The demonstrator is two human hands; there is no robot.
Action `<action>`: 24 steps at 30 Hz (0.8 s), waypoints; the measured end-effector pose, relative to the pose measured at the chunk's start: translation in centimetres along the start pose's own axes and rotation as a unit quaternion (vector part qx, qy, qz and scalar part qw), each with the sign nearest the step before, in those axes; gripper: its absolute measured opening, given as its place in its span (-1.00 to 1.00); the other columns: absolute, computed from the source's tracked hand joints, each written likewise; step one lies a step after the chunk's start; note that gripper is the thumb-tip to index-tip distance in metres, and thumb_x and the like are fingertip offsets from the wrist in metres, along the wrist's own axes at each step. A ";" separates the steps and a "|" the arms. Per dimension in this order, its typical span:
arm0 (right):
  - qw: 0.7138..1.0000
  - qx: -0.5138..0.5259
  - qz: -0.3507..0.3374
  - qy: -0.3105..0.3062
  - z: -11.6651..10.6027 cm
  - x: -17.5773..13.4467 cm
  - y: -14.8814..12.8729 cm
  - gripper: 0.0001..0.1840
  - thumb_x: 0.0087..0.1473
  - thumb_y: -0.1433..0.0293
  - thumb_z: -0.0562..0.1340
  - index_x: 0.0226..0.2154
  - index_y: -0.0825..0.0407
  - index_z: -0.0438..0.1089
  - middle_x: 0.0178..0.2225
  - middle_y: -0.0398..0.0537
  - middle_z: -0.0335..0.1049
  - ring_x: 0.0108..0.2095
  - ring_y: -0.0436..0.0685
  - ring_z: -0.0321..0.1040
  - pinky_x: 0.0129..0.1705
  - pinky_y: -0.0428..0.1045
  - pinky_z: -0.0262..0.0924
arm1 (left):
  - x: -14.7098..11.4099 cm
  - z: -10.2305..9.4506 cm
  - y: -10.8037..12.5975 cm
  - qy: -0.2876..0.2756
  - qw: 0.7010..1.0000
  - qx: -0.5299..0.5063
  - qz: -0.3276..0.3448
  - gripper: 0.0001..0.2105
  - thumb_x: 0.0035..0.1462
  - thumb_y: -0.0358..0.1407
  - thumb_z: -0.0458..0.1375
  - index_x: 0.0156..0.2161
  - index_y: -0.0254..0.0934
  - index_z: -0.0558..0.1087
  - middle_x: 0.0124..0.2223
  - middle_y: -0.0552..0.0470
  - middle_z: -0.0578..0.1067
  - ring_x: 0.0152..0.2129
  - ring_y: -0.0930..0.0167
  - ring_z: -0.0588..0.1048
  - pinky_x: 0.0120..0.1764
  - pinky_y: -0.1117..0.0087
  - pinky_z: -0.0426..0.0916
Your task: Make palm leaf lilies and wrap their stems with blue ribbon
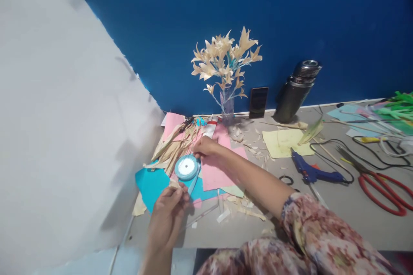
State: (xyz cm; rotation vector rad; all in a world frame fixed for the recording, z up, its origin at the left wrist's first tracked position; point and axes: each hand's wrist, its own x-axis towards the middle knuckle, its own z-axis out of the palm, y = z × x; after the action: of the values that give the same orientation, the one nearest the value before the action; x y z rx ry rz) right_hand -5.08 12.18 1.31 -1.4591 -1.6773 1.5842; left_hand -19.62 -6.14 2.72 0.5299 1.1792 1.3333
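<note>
My left hand (169, 206) pinches a small pale piece of dried husk (174, 184) near the front of the table. Beyond it, my right hand (206, 148) reaches across to the upper edge of a light blue ribbon spool (186, 167) with a white centre. The right fingers are bent together; whatever lies between them is too small to make out. A loose tail of blue ribbon (195, 182) runs down from the spool towards my left hand. Long dried husk strips (167, 146) lie in a heap left of the right hand, over pink and turquoise paper (150, 187).
Against the blue wall stand a clear vase (227, 105) of husk flowers (226, 58), a phone (258, 102) and a dark flask (297, 92). Rightward lie a blue glue gun (314, 172), its black cord and red-handled scissors (383, 187). A white wall (64, 116) borders the left.
</note>
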 end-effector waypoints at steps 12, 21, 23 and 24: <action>0.935 -0.304 0.070 0.167 -6.3 -0.8 2.5 -0.70 0.14 0.27 0.33 -0.12 0.10 0.50 -0.07 0.15 0.52 -0.01 0.28 0.45 -0.06 0.05 0.32 | 1.6 5.4 -3.7 -0.078 0.996 0.005 -0.041 -0.69 -0.22 -0.27 0.50 -0.38 -0.33 0.52 -0.35 0.04 0.49 -0.35 0.37 0.54 -0.21 0.35 0.46; 0.943 -0.284 0.070 0.162 -6.0 -0.3 2.9 -0.62 0.27 0.27 0.25 0.08 0.07 0.35 0.07 0.07 0.37 -0.03 0.21 0.41 -0.03 0.19 0.38 | 2.4 6.1 -4.8 -0.076 0.996 0.031 -0.038 -0.68 -0.30 -0.25 0.50 -0.47 -0.33 0.49 -0.34 0.06 0.46 -0.33 0.35 0.54 -0.09 0.27 0.42; 0.950 -0.256 0.065 0.165 -6.2 -0.1 2.8 -0.63 0.27 0.27 0.25 0.08 0.06 0.36 0.06 0.06 0.38 -0.03 0.20 0.42 -0.03 0.18 0.39 | 2.4 5.9 -4.9 -0.079 0.996 0.031 -0.036 -0.68 -0.30 -0.25 0.50 -0.47 -0.33 0.49 -0.33 0.07 0.46 -0.33 0.36 0.54 -0.08 0.27 0.42; 0.954 -0.239 0.062 0.168 -6.2 0.0 2.9 -0.64 0.27 0.27 0.25 0.07 0.07 0.36 0.05 0.06 0.38 -0.04 0.20 0.42 -0.04 0.17 0.39 | 2.4 5.8 -4.9 -0.080 0.996 0.031 -0.037 -0.68 -0.29 -0.24 0.50 -0.47 -0.32 0.48 -0.33 0.07 0.45 -0.32 0.36 0.54 -0.08 0.27 0.42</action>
State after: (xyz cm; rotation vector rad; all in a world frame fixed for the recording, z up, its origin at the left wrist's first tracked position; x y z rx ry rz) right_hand 1.29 14.60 0.42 -1.9721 -1.8612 0.9365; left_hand -12.70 -3.28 -0.11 0.6213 1.1004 1.1714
